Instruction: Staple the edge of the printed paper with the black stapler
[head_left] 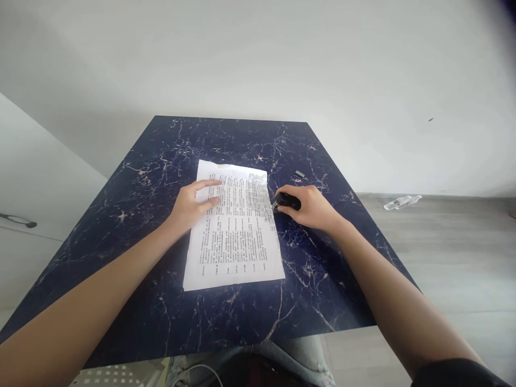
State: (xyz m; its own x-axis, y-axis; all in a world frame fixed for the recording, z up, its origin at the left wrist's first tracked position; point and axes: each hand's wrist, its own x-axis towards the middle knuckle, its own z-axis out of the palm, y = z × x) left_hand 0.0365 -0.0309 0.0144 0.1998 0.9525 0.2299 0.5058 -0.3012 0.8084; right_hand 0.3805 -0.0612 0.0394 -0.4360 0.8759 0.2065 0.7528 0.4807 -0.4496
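A printed sheet of paper (229, 231), covered in dense lines of text, lies on the dark table with its right side slightly raised and creased. My left hand (193, 201) rests over its left edge, index finger and thumb stretched apart on the page. At the right edge of the sheet, my right hand (308, 207) is wrapped round a black stapler (288, 200). The stapler's front end meets the paper's edge; whether the sheet sits between its jaws I cannot tell.
A small green-and-grey piece (300, 174), perhaps a staple strip, lies beyond my right hand on the blue marbled table (226, 322). White walls stand behind and left. A crumpled clear plastic wrapper (402, 202) is on the grey floor at right. A white cable (197, 367) crosses my lap.
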